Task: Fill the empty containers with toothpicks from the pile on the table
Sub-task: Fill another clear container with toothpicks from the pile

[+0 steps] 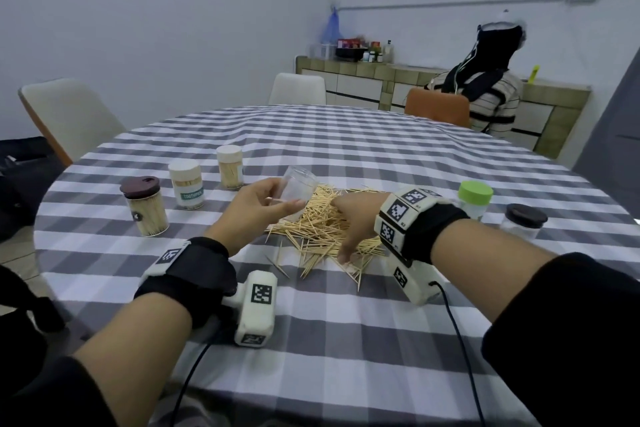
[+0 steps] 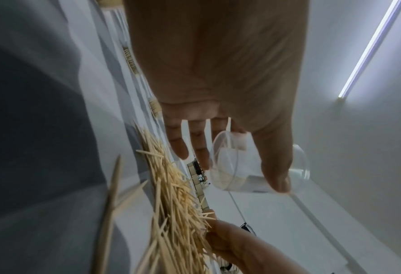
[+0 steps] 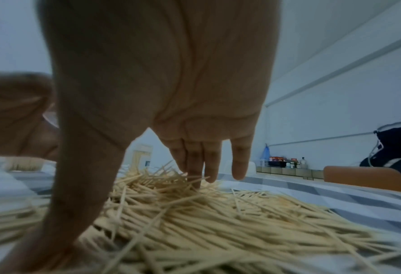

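Note:
A loose pile of toothpicks (image 1: 325,229) lies on the checked tablecloth (image 1: 346,340) at mid-table. My left hand (image 1: 277,201) grips a clear, lidless, empty container (image 1: 299,187) just above the pile's left edge, tilted with its mouth away from me. In the left wrist view my thumb (image 2: 276,166) lies across the container (image 2: 236,166), with the other fingers behind it. My right hand (image 1: 346,232) is spread over the pile. Its straight fingers (image 3: 194,166) poke into the toothpicks (image 3: 218,213), and the thumb (image 3: 77,204) presses down on the near side, apart from them.
Three lidded containers full of toothpicks stand at the left: brown lid (image 1: 145,206), labelled (image 1: 187,185), pale lid (image 1: 230,166). A green-lidded container (image 1: 475,199) and a dark-lidded clear jar (image 1: 524,222) stand at the right. Chairs ring the table; a person (image 1: 491,94) sits at the far right.

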